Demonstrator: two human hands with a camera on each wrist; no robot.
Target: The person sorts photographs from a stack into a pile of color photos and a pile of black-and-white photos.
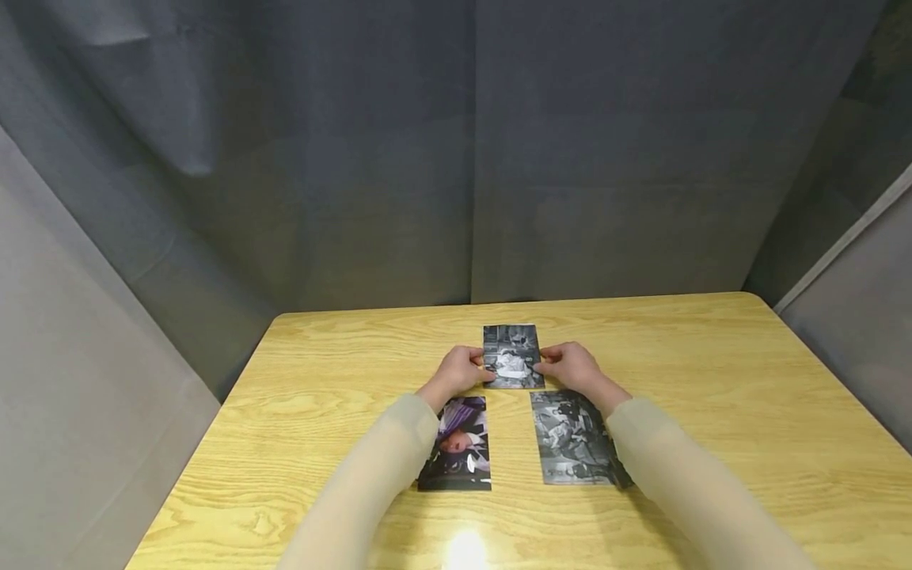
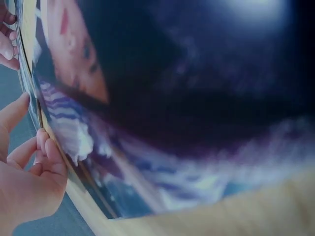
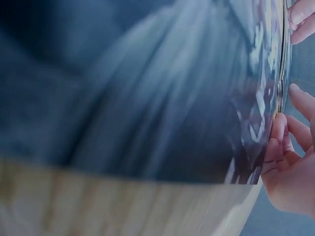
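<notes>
A black-and-white photo [image 1: 511,356] lies flat at the far middle of the wooden table [image 1: 712,372]. My left hand [image 1: 480,368] pinches its left edge and my right hand [image 1: 541,366] pinches its right edge, fingers curled. In the left wrist view my left hand [image 2: 34,162] is at that photo's thin edge [image 2: 27,93], with the right hand's fingers [image 2: 7,44] beyond. In the right wrist view my right hand [image 3: 288,157] meets the edge, with the left hand's fingers [image 3: 301,19] above.
A colour photo [image 1: 456,445] in purple tones lies under my left forearm and fills the left wrist view [image 2: 162,108]. Another black-and-white photo [image 1: 575,437] lies under my right forearm. Grey curtains [image 1: 456,158] close off the table's back and sides.
</notes>
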